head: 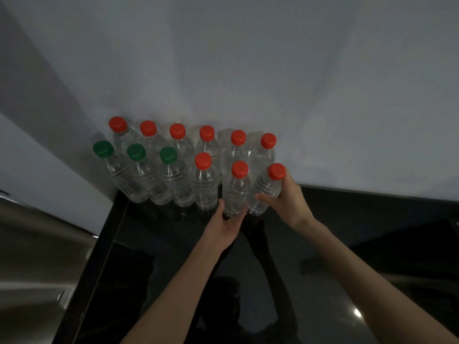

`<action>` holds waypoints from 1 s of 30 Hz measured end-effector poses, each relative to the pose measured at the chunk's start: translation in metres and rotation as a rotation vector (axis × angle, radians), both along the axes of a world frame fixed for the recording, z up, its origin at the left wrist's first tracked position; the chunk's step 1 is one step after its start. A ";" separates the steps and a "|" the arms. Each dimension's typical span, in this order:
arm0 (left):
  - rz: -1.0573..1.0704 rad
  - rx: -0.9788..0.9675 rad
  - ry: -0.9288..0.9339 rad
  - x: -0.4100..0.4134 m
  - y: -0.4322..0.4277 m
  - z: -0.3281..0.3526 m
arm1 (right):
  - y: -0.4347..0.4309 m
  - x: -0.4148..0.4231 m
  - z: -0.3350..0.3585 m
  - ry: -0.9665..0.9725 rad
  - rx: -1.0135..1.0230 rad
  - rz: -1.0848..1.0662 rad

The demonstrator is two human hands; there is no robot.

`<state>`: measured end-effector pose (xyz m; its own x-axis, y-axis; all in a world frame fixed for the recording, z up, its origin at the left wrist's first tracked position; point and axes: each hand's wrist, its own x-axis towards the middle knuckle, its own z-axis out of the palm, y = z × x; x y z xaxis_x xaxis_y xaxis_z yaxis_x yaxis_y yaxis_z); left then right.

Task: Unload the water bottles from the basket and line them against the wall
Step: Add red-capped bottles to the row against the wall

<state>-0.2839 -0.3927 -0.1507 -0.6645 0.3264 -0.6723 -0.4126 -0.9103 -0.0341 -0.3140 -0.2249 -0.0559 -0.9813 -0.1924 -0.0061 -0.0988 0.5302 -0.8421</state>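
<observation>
Altogether twelve clear water bottles stand upright on the glossy black worktop [173, 256], packed in two rows against the pale wall [248, 70]. Six red-capped ones form the back row [207, 142], touching the wall or nearly so. The front row holds three green-capped bottles [146, 175] on the left and three red-capped ones on the right. The right hand [288, 199] has its fingers [264, 196] wrapped around the far-right front bottle [267, 188], which tilts a little. The left hand [224, 228] is cupped open, palm up, its fingers [220, 206] touching the base of the neighbouring red-capped bottle [236, 192] without closing round it. The back bottles' lower halves are hidden behind the front row. No basket shows. The left surroundings are dim and hard to make out.
</observation>
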 end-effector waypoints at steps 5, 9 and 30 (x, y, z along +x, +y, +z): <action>0.019 -0.109 -0.027 0.019 -0.003 -0.002 | -0.004 0.000 0.003 0.050 0.049 -0.041; -0.008 -0.189 -0.011 0.016 -0.001 0.006 | -0.011 -0.001 0.007 0.053 0.012 -0.072; -0.011 -0.289 0.090 -0.001 -0.017 0.029 | -0.024 -0.003 0.000 0.086 -0.016 -0.139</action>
<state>-0.2852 -0.4097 -0.1213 -0.7229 0.1382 -0.6770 -0.4125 -0.8723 0.2624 -0.3168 -0.2491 -0.0558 -0.9952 -0.0540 0.0810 -0.0973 0.5305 -0.8421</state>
